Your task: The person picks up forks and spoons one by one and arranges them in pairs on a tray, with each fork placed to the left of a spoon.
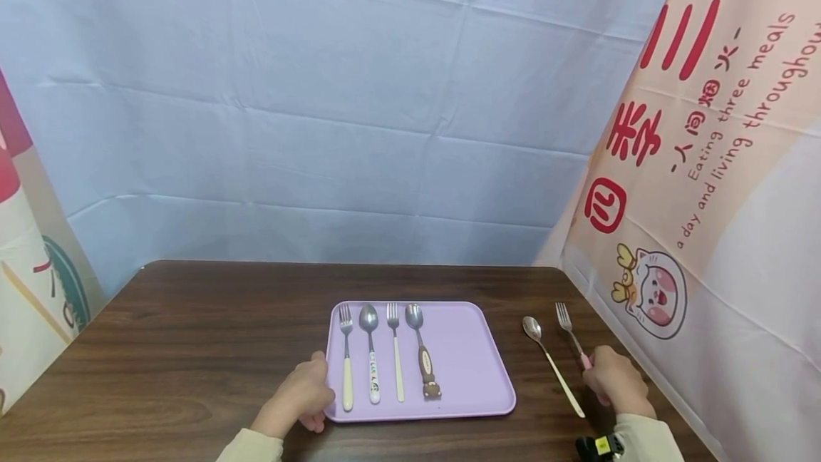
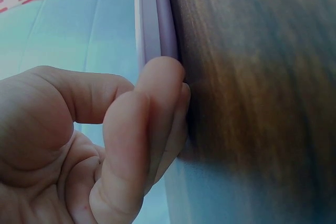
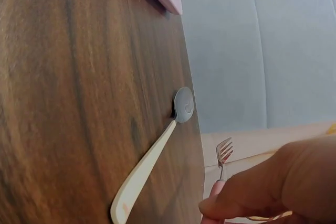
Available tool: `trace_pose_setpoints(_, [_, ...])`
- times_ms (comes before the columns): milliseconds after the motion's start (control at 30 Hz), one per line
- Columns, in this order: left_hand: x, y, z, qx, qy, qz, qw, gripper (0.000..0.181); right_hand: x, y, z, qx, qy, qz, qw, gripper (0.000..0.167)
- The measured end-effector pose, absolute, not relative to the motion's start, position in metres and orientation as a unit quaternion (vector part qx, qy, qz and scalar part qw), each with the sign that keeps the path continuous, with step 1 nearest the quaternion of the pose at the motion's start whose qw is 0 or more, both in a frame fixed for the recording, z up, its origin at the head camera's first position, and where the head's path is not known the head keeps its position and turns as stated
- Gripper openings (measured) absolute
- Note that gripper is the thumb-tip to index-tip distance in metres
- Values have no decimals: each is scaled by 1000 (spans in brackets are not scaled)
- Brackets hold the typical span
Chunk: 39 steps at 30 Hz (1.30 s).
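Note:
A lilac tray lies on the table, and my left hand holds its near left corner. In the left wrist view the curled fingers and thumb meet at the tray's rim. On the tray, from left to right, are a cream-handled fork, a spoon with a patterned white handle, a second pale-handled fork and a spoon with a brown bear handle. My right hand pinches the pink handle of a fork, tines pointing away.
Between the tray and my right hand, a cream-handled spoon lies on the dark wooden table. A pale blue cloth hangs behind the table. Printed cloth borders the right side.

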<state>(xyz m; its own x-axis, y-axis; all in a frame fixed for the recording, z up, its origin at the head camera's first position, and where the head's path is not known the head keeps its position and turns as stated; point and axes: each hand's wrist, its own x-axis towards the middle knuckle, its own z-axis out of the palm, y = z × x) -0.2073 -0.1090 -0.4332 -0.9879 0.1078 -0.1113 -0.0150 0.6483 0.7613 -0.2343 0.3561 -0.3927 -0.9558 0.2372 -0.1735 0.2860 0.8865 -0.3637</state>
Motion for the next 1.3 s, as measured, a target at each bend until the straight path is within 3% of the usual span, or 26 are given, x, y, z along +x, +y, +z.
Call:
trace_pose_setpoints(733, [-209, -110, -434, 22, 900, 424, 93, 40, -235, 324, -387, 79, 974, -208, 44, 5])
trace_pose_setpoints(933, [-206, -110, -432, 36, 892, 439, 99, 26, -236, 301, -390, 51, 976, -210, 24, 4])
trace_pose_setpoints(1300, [-207, -113, -432, 41, 874, 470, 114, 23, -242, 255, -397, 7, 980, -199, 6, 6])
